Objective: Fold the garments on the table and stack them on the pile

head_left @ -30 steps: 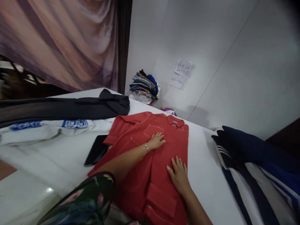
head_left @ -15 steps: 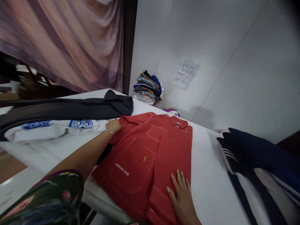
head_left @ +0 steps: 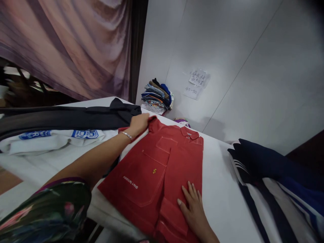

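A red collared shirt (head_left: pixel 146 168) with white stitching and a "MAGICAL LAND" print lies front up on the white table (head_left: pixel 215 189). One of its sleeves is folded down along the body on the right. My left hand (head_left: pixel 138 123) is closed on the other sleeve near the shoulder, at the shirt's far left edge, and lifts the cloth a little. Lower right, my right hand (head_left: pixel 193 209) lies flat on the folded sleeve, its fingers spread.
Dark grey garments (head_left: pixel 96 116) and a white garment with blue print (head_left: pixel 60 138) lie at the left. Navy and white striped clothes (head_left: pixel 268 165) are at the right. A folded clothes pile (head_left: pixel 157 96) stands by the wall, below paper notes (head_left: pixel 196 84). A curtain (head_left: pixel 88 44) hangs at the back left.
My left hand has moved up and to the right, drawing the shirt's left sleeve inward toward the shoulder. My right hand stays flat on the shirt.
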### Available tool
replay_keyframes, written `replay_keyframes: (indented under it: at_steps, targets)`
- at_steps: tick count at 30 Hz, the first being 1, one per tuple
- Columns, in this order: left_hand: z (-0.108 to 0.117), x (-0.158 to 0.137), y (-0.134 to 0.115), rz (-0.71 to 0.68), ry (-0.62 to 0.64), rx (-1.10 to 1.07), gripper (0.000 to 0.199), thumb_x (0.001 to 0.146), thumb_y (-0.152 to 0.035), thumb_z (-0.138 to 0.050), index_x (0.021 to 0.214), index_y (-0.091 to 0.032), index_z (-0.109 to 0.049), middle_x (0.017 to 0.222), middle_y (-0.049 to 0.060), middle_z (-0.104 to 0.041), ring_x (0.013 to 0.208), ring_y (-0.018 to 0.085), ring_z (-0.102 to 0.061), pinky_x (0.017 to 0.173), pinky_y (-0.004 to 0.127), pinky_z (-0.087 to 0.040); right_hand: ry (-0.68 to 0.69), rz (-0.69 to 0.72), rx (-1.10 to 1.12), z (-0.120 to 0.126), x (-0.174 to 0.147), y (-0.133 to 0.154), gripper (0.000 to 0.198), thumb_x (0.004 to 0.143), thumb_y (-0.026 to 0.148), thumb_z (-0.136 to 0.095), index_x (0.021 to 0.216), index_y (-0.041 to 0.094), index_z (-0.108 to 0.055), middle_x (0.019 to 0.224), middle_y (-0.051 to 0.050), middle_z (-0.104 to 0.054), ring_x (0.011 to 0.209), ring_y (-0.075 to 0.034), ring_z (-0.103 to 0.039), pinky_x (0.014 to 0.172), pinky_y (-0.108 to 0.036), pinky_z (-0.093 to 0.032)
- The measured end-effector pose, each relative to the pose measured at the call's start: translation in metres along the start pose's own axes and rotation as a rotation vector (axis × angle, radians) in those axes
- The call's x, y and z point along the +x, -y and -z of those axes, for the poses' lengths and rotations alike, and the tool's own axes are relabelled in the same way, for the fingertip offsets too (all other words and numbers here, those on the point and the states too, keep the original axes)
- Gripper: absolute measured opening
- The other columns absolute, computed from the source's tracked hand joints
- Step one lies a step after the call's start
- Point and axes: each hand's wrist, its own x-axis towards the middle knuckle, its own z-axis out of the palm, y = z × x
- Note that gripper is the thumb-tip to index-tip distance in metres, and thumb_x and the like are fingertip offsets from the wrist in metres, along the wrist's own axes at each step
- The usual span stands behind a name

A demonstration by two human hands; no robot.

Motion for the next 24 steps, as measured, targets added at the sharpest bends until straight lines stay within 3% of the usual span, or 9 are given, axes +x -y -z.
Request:
replay_keyframes:
  at_steps: [3,6,8,10,13,17,20,22,24]
  targets:
    - [-0.010,-0.030,-0.064,-0.352,0.062,-0.036,0.020,0.093,-0.016,-0.047,0.097,-0.015,-0.067,0.103,0.010,-0.071,0.099,0.021,-0.061,0.082,0.031,-0.041,-0.036,-0.013,0.236,0.013,0.015,0.011,0.065,0.080,0.063,-0.059,0.141,0.044,-0.052,0.156,0.004,-0.039,0.149,-0.028,-0.027,0.124,-0.050,-0.022]
    - [-0.047,-0.093,-0.113,-0.684,0.186,-0.080,0.010,0.080,-0.014,-0.067,0.073,-0.021,-0.065,0.085,0.003,-0.072,0.083,0.017,-0.062,0.075,0.030,-0.042,-0.090,-0.032,0.532,0.021,0.034,0.023,0.069,0.080,0.061,-0.060,0.145,0.041,-0.048,0.153,0.001,-0.046,0.145,-0.026,-0.037,0.121,-0.046,-0.033]
    - [-0.068,-0.137,-0.127,-1.223,0.357,-0.155,0.019,0.071,-0.017,-0.076,0.064,-0.022,-0.059,0.077,0.001,-0.072,0.075,0.018,-0.063,0.062,0.031,-0.042,-0.109,-0.064,0.684,0.021,0.041,0.024,0.068,0.077,0.059,-0.064,0.142,0.041,-0.052,0.148,0.000,-0.054,0.140,-0.027,-0.046,0.117,-0.046,-0.039]
    - [-0.076,-0.166,-0.124,-1.368,0.336,-0.291,0.014,0.077,-0.024,-0.073,0.070,-0.024,-0.061,0.079,0.001,-0.073,0.075,0.018,-0.065,0.060,0.032,-0.044,-0.111,-0.096,0.776,0.019,0.041,0.020,0.060,0.073,0.057,-0.068,0.132,0.043,-0.060,0.139,0.001,-0.062,0.134,-0.029,-0.053,0.116,-0.048,-0.042]
    - [-0.062,-0.175,-0.101,-1.207,0.194,-0.387,0.010,0.090,-0.026,-0.058,0.083,-0.024,-0.065,0.082,0.002,-0.073,0.077,0.018,-0.066,0.064,0.030,-0.047,-0.092,-0.121,0.869,0.016,0.033,0.011,0.044,0.072,0.052,-0.073,0.115,0.047,-0.069,0.127,0.004,-0.070,0.127,-0.030,-0.060,0.113,-0.050,-0.045]
    - [-0.044,-0.160,-0.062,-0.595,0.047,-0.420,0.025,0.096,-0.032,-0.048,0.107,-0.022,-0.067,0.105,0.007,-0.074,0.099,0.022,-0.068,0.085,0.033,-0.051,-0.151,-0.207,1.027,0.020,0.028,0.012,0.042,0.070,0.048,-0.078,0.111,0.046,-0.070,0.115,0.004,-0.075,0.116,-0.027,-0.067,0.105,-0.047,-0.052]
    - [-0.052,-0.166,-0.047,-0.324,0.186,-0.487,0.039,0.091,-0.041,-0.056,0.122,-0.019,-0.063,0.120,0.009,-0.071,0.110,0.025,-0.066,0.094,0.035,-0.050,-0.047,-0.277,1.174,0.023,0.034,0.026,0.043,0.071,0.050,-0.077,0.113,0.042,-0.069,0.097,0.003,-0.077,0.089,-0.024,-0.074,0.078,-0.040,-0.062]
    - [-0.061,-0.176,-0.042,-0.300,0.328,-0.536,0.038,0.088,-0.041,-0.057,0.120,-0.020,-0.064,0.118,0.007,-0.072,0.105,0.023,-0.068,0.091,0.033,-0.052,0.067,-0.263,1.214,0.023,0.038,0.037,0.039,0.072,0.050,-0.077,0.109,0.041,-0.069,0.093,0.003,-0.075,0.081,-0.022,-0.072,0.063,-0.034,-0.061]
    - [-0.067,-0.183,-0.037,-0.284,0.351,-0.531,0.034,0.089,-0.040,-0.055,0.115,-0.021,-0.066,0.116,0.006,-0.073,0.104,0.023,-0.068,0.091,0.033,-0.053,0.097,-0.252,1.187,0.021,0.042,0.049,0.034,0.067,0.048,-0.081,0.098,0.037,-0.071,0.084,0.004,-0.073,0.074,-0.019,-0.070,0.054,-0.029,-0.057]
